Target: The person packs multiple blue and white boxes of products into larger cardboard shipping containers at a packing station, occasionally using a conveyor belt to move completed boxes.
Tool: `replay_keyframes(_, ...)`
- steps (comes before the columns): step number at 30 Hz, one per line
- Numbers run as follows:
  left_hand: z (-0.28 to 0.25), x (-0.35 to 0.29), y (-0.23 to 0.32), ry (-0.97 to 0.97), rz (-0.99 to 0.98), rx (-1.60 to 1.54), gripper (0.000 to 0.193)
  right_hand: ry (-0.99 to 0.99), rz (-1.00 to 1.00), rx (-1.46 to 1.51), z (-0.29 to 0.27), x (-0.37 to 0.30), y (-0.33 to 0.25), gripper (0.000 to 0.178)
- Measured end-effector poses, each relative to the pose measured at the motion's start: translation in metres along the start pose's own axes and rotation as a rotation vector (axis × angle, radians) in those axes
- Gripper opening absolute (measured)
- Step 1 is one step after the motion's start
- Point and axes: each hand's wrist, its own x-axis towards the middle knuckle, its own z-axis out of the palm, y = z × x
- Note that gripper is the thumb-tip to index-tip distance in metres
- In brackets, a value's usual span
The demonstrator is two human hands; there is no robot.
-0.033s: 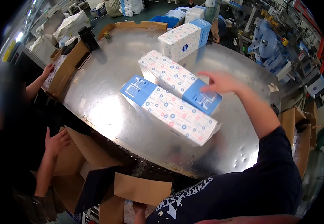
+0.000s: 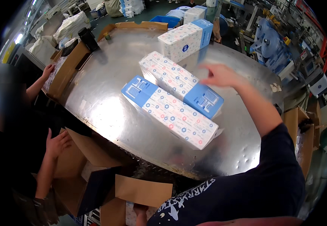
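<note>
Two long white packs with pink and blue dots and a blue end band, a far one (image 2: 171, 71) and a near one (image 2: 175, 116), lie side by side and slanted on the metal table. Just beyond the far pack's blue end hovers my right hand (image 2: 224, 76), forefinger stretched and thumb apart, holding nothing; its fingertips are slightly blurred. Down at the lower edge, my left hand (image 2: 141, 211) reaches into an open cardboard box (image 2: 144, 191), over a similar dotted pack (image 2: 130, 213). Its fingers are mostly hidden in shadow.
The metal table (image 2: 103, 86) fills the middle. A third pack (image 2: 184, 41) stands toward its far edge. At left a co-worker's hand (image 2: 56, 143) is above another open box (image 2: 71, 165); their other hand touches a carton (image 2: 67, 71). Machinery (image 2: 273, 45) is at far right.
My right hand has shifted slightly farther away, off the far pack's blue end. The near pack appears slightly turned at its right end. My left hand looks unchanged.
</note>
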Motion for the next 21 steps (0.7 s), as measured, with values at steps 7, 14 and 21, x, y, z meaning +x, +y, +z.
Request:
replay_keyframes(7, -0.008, -0.010, -0.011, -0.080, -0.255, -0.646, 0.043, 0.400, 0.064, -0.496, 0.015, 0.151, 0.006, 0.056)
replay_keyframes(14, -0.014, -0.020, 0.005, -0.165, -0.377, -0.445, 0.049, 0.102, 0.031, -0.283, 0.045, 0.202, -0.066, 0.044)
replay_keyframes(21, -0.047, 0.026, -0.003, 0.075, 0.048, 0.448, 0.050, 0.436, 0.204, -0.613, 0.015, 0.184, 0.010, 0.060)
